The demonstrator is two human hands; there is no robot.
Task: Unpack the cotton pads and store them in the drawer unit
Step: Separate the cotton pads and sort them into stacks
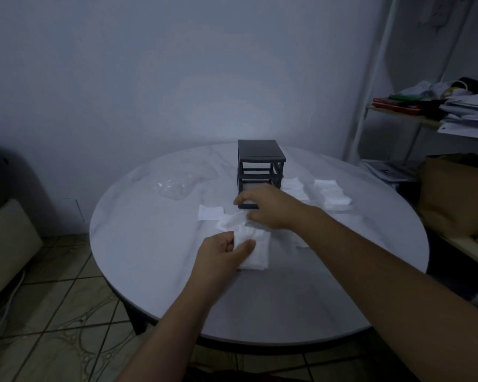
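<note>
A stack of cotton pads (253,250) lies at the middle of the table (149,271), pinched by the left hand (221,255). The right hand (262,206) curls at the lowest front of the drawer unit (260,158); what it holds is unclear. The wrapper (174,188) looks emptied, yet more stacks (333,195) wait near the right edge, so storing seems barely begun.
</note>
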